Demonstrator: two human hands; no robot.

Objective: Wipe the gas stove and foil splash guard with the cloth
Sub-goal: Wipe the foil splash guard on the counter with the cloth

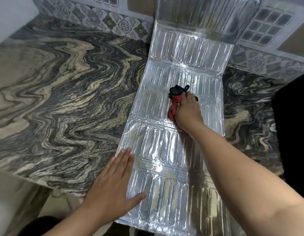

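**Foil guard under the cloth, stove not yet in sight**

Your hands are both on the foil splash guard [173, 150]. Your left hand [113, 181] lies flat, fingers straight and together, pressing down the near left edge of the guard where it meets the desk [54, 99]. Your right hand [187, 111] is curled round the bunched red cloth [173, 106], which has a black part at its far end, and holds it against the foil around the middle of the sheet.

The guard is spread out along the desk, its far panels bending up against the tiled wall [113, 23]. Its near end hangs past the desk edge toward you.

As for progress, you look to be midway through the guard. Yellowish-brown stains show on the near panels, close to your left hand and along the lower right, so those likely need passes. The far, upturned panels look brighter, though glare makes it hard to tell whether they are clean. The gas stove cannot be picked out; a dark shape at the right edge is too cut off to name. Judge that part as left to do.
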